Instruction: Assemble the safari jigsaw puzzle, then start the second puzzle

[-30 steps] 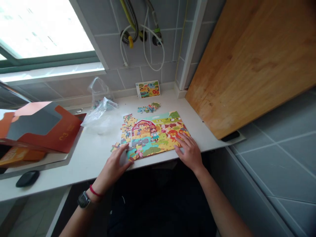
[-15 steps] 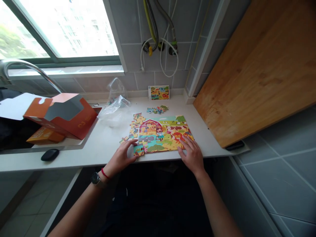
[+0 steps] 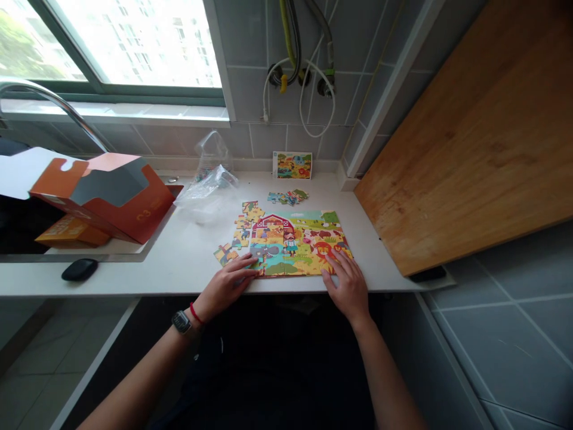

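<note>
A jigsaw puzzle (image 3: pixel 308 236) with a red barn, a cow and lions lies on the white counter. My left hand (image 3: pixel 229 280) rests at its lower left corner, fingers stretched out and partly covering a corner piece there. Over the lower right part of the puzzle my right hand (image 3: pixel 348 285) lies with its fingers spread on the lion picture. Loose puzzle pieces (image 3: pixel 242 230) lie along the puzzle's left side, with another loose piece (image 3: pixel 225 254) just above my left hand. A small heap of pieces (image 3: pixel 289 196) sits behind the puzzle.
A picture card (image 3: pixel 292 165) leans on the tiled wall at the back. Left of the puzzle are a clear plastic bag (image 3: pixel 208 191), an open orange box (image 3: pixel 116 203) and a black computer mouse (image 3: pixel 79 270). A large wooden board (image 3: pixel 470 131) leans on the right.
My left hand has moved right, bringing the corner piece against the puzzle's lower left. Its fingers now lie over that piece. My right hand stays on the puzzle. The view has shifted slightly.
</note>
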`<state>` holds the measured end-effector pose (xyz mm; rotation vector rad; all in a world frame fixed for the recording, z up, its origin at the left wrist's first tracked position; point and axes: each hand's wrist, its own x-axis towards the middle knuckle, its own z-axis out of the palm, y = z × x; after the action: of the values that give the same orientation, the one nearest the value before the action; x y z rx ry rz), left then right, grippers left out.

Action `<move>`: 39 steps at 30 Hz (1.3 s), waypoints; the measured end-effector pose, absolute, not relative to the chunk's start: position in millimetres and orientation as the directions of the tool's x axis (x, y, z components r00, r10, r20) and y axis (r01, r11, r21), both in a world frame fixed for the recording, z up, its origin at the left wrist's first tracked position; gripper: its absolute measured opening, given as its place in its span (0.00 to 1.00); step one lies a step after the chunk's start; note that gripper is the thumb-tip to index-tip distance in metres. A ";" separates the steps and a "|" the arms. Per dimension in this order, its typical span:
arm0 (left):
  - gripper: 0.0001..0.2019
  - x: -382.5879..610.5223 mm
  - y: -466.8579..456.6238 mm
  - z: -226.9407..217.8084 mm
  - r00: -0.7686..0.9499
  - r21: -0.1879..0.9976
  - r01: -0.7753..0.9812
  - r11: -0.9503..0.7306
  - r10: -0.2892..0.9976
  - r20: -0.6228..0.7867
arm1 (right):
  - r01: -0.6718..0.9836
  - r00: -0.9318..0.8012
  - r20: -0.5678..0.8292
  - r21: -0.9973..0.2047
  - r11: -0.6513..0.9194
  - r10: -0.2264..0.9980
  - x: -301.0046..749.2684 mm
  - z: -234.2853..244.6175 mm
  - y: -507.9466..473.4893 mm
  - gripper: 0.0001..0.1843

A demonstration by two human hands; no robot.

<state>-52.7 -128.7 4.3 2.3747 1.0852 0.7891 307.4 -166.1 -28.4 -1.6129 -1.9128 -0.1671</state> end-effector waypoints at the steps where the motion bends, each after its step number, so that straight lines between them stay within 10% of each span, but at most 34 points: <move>1: 0.13 -53.5 -129.3 3.2 0.538 0.571 0.545 -0.614 0.779 0.324 | 0.925 -0.055 0.531 -0.291 0.243 0.846 307.3 -28.4 -166.1 0.20; 39: 0.13 -47.8 -130.6 -11.5 0.548 0.440 0.547 -0.712 0.702 0.456 | 0.907 -0.154 0.463 -0.285 0.311 0.873 322.6 -28.8 -163.8 0.23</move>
<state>-47.8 -130.6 -11.5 2.5391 1.0452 0.9114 322.6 -163.8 -28.8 -1.5696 -2.0330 -0.0806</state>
